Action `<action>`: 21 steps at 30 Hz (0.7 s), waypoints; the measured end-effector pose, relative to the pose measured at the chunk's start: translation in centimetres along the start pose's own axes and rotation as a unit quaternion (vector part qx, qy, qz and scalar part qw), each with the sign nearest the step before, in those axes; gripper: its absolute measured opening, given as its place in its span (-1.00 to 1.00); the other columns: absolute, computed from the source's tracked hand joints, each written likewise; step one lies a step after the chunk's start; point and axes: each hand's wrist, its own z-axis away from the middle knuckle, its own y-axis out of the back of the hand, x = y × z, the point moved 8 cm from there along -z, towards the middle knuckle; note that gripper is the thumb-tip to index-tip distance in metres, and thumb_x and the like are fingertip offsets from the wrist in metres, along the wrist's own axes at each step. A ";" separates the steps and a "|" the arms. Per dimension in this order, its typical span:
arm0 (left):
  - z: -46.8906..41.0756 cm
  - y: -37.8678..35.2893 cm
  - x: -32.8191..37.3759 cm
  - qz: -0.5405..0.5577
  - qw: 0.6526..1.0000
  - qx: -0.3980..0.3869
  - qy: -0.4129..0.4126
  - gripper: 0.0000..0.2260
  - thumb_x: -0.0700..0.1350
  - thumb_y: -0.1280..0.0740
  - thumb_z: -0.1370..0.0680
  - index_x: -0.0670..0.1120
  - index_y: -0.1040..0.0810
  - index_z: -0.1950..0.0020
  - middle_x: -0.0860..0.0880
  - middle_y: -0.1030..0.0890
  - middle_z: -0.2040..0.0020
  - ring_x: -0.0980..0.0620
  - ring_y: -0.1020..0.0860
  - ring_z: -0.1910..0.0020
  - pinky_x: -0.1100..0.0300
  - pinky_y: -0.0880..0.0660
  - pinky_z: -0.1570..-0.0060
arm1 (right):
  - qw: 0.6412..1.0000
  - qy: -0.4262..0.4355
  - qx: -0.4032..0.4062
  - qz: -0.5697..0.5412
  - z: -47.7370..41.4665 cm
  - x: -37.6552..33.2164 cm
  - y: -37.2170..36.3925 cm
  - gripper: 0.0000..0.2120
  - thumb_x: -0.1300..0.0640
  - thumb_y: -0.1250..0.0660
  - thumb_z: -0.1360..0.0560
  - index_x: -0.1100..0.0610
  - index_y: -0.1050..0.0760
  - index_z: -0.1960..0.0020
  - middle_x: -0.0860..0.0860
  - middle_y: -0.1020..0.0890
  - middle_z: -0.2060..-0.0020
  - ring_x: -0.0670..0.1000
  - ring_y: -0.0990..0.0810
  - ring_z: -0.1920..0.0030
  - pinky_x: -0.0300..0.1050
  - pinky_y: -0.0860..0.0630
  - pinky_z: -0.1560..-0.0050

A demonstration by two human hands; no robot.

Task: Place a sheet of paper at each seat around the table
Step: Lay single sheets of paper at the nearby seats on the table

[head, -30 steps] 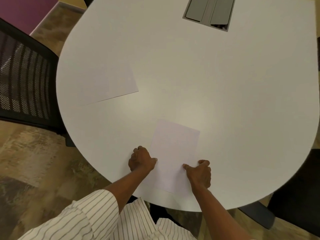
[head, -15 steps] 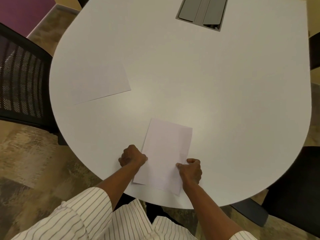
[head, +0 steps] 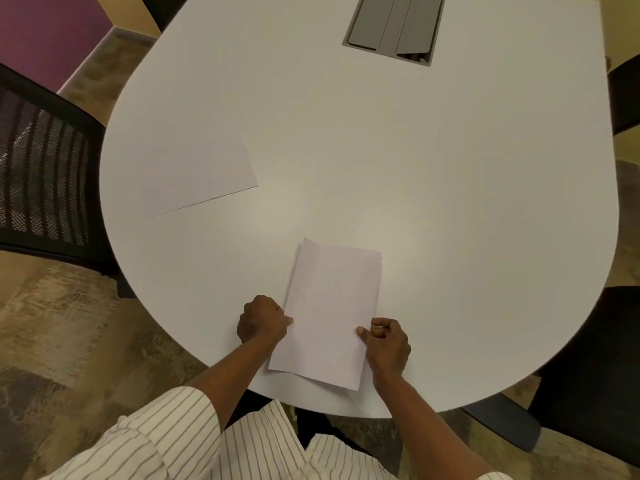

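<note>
A small stack of white paper sheets (head: 330,313) lies on the white table (head: 433,209) near its front edge, straight ahead of me. My left hand (head: 261,320) pinches the stack's left edge. The stack's right edge is pinched by my right hand (head: 386,342), thumb on top. The top sheet sits slightly askew, so edges of lower sheets show at the far end and near corner. A single white sheet (head: 201,174) lies flat at the table's left side, in front of the mesh chair.
A black mesh-backed chair (head: 41,168) stands at the table's left. Another black chair (head: 588,368) is at the right front, and a dark chair part (head: 625,95) shows at the far right. A grey cable hatch (head: 394,27) is set into the tabletop's far middle.
Both hands have drawn the stack slightly toward the table's front edge and turned it straighter. The top sheet has shifted, so lower sheets' edges now show. The single sheet at left has not moved.
</note>
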 end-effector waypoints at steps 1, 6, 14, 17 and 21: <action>0.1 0.1 0.1 0.000 1.000 0.002 -0.001 -0.79 -0.02 -0.66 -0.45 -0.11 -0.75 0.06 -0.10 -0.76 0.04 -0.14 -0.73 0.03 0.13 -0.56 0.13 | 1.000 -0.002 -0.002 -0.002 -0.1 0.2 0.0 -0.72 0.15 -0.69 -0.41 0.05 -0.63 -0.02 -0.03 -0.71 0.19 0.06 -0.70 0.09 0.00 -0.61 -0.02; 0.8 0.8 0.2 0.006 0.999 0.032 -0.019 -0.82 0.02 -0.56 -0.55 -0.07 -0.73 0.11 -0.01 -0.60 0.21 -0.14 -0.65 0.11 0.11 -0.54 0.12 | 0.999 -0.010 -0.011 -0.032 -0.1 1.2 0.2 -0.84 0.11 -0.65 -0.47 0.04 -0.68 0.06 -0.02 -0.74 0.23 0.06 -0.72 0.13 0.03 -0.65 0.00; 1.3 0.9 0.0 0.082 0.992 0.006 -0.095 -0.85 -0.05 -0.60 -0.51 -0.07 -0.69 0.06 -0.02 -0.72 0.11 -0.08 -0.68 0.09 0.02 -0.68 0.02 | 0.997 0.001 -0.014 -0.074 0.5 1.6 0.4 -0.92 0.12 -0.55 -0.57 0.03 -0.66 0.06 0.04 -0.74 0.18 0.11 -0.70 0.09 0.02 -0.62 0.00; 1.1 1.1 -0.6 0.115 0.988 -0.023 -0.105 -0.82 -0.10 -0.64 -0.47 -0.07 -0.67 0.06 -0.01 -0.70 0.17 -0.06 -0.68 0.11 0.02 -0.68 0.00 | 0.995 -0.001 -0.017 -0.096 1.3 1.8 0.6 -0.89 0.19 -0.58 -0.53 0.04 -0.68 0.05 0.05 -0.74 0.18 0.09 -0.68 0.13 0.03 -0.65 -0.03; 0.6 1.5 -0.6 0.142 0.981 -0.060 -0.120 -0.82 -0.05 -0.61 -0.51 -0.10 -0.67 0.11 -0.03 -0.70 0.17 -0.02 -0.65 0.13 0.12 -0.61 0.09 | 0.992 -0.013 -0.002 -0.128 2.3 2.0 1.6 -0.75 0.28 -0.63 -0.46 0.01 -0.68 0.00 0.07 -0.72 0.09 0.09 -0.69 0.05 0.00 -0.66 -0.13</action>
